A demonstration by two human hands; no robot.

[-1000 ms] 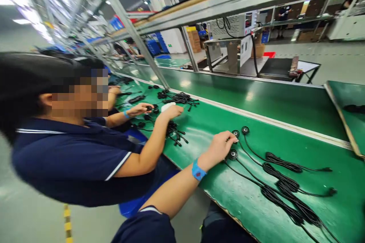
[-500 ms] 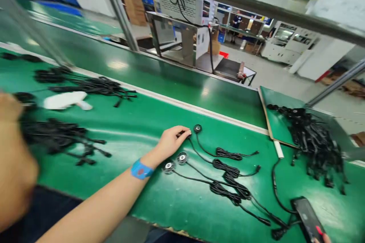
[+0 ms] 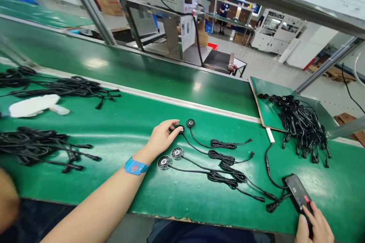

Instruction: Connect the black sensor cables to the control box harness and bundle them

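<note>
My left hand (image 3: 164,136), with a blue band at its wrist, has thumb and fingers closed around a small round black disc (image 3: 180,129) on a cable. Just beyond it lies another corded disc (image 3: 190,123). Nearer me rest two discs with clear rims, one (image 3: 177,153) behind the other (image 3: 164,162). Their coiled black cables (image 3: 222,178) run to the right. At the lower right, my right hand (image 3: 315,222) grips a flat black control box (image 3: 298,190), a finger lying on its face near a red mark. Cables join the box's far end.
Bundles of black cable (image 3: 31,146) lie at left, beside a white handheld object (image 3: 35,105). More corded discs (image 3: 305,125) are heaped on a raised green board (image 3: 268,112) at right. Metal posts (image 3: 88,7) frame the bench; at the left edge is part of another person's arm (image 3: 7,201).
The view has shifted, bringing more of my right hand and the control box into sight. My left hand's fingers have lifted slightly, showing more of the disc. The other person's arm has drawn back.
</note>
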